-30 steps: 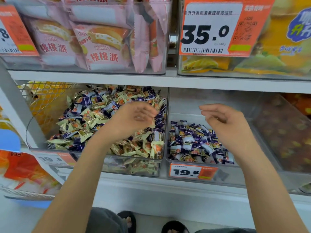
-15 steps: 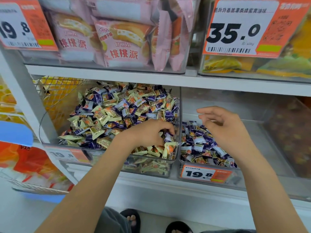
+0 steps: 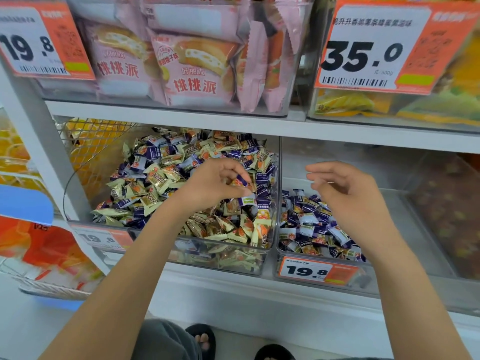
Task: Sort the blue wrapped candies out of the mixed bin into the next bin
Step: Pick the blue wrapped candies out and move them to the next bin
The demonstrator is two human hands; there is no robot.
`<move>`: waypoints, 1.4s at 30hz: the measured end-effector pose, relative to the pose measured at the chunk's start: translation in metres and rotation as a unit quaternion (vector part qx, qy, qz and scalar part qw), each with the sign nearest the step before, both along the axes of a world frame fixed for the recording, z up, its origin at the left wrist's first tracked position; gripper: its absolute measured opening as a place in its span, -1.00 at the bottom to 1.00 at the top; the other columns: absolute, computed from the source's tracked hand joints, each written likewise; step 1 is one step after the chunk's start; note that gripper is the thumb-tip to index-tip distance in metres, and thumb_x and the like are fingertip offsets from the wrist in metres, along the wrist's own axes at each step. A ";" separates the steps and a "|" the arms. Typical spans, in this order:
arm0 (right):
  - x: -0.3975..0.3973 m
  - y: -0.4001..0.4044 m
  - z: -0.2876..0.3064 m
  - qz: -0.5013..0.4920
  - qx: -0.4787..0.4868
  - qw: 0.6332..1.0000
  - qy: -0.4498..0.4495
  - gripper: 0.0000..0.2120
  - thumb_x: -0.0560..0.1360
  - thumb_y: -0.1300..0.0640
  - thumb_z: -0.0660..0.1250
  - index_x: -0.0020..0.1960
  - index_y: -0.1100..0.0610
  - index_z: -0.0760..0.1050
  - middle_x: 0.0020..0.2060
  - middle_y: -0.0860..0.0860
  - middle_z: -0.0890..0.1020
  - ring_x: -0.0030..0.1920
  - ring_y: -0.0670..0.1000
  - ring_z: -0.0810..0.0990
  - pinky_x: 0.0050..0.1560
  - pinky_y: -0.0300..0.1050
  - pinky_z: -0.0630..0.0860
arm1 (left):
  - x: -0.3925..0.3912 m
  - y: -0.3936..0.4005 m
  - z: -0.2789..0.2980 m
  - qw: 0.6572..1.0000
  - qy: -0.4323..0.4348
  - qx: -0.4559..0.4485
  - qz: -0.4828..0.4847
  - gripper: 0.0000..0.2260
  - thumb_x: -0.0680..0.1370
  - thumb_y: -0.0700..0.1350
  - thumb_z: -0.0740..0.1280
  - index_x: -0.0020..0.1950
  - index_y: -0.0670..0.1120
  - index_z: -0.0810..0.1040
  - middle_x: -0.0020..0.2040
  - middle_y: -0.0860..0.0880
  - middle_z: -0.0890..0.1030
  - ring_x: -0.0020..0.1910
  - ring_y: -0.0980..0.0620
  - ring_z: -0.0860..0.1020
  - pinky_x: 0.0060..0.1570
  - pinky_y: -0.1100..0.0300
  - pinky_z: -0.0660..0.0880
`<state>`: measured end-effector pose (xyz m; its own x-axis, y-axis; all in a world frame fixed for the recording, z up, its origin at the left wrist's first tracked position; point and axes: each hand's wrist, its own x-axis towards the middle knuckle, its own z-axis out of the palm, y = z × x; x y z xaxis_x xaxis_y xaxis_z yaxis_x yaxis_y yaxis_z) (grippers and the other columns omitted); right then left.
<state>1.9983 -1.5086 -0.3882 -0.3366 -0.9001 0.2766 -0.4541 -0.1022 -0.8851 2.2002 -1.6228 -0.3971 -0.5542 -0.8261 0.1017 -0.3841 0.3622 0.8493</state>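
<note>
We see clear, glossy plastic bins [image 3: 270, 253] w/ shiny foil-look candy wrappers [image 3: 166, 175]. Wire mesh divider [image 3: 96, 149] looks metal. Price tags [image 3: 318, 271]: matt paper.

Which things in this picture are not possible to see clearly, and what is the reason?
Head view only:
- Candies under the left hand in the mixed bin: covered by the hand.
- How many candies the left hand holds: its fingers hide them.
- Right hand fingertips: motion blur.
- Bin on the far right: contents blurred behind cloudy plastic.
- Small text on the price tag: too small.
</note>
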 end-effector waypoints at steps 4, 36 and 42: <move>0.019 0.002 0.010 0.033 -0.062 0.997 0.033 -0.74 0.50 0.24 0.33 0.01 -0.13 0.56 -0.07 -0.18 0.63 -0.04 -0.19 0.58 -0.03 -0.33 0.52 | -0.004 0.008 0.006 0.999 0.044 0.000 0.012 -0.83 0.32 -0.10 0.54 -0.17 0.00 0.61 -0.13 -0.05 0.65 -0.08 0.04 0.58 0.05 0.16 0.45; -0.002 -0.002 -0.004 -0.073 0.036 0.995 0.054 -0.92 0.48 0.16 0.38 -0.13 -0.01 0.61 -0.14 -0.17 0.65 -0.07 -0.16 0.60 0.01 -0.38 0.44 | -0.006 0.005 -0.005 0.991 0.061 0.116 0.008 -0.69 0.42 -0.12 0.46 0.13 -0.01 0.51 0.14 0.00 0.62 0.00 0.08 0.63 0.09 0.19 0.54; 0.025 -0.002 0.003 0.088 -0.036 0.982 0.162 -0.62 0.43 0.14 0.43 0.12 -0.25 0.49 0.11 -0.33 0.51 0.07 -0.29 0.47 0.03 -0.38 0.43 | -0.019 0.015 0.003 0.986 0.115 0.118 -0.029 -0.68 0.48 -0.24 0.39 0.19 -0.01 0.47 0.08 -0.06 0.64 0.00 0.11 0.63 0.02 0.26 0.54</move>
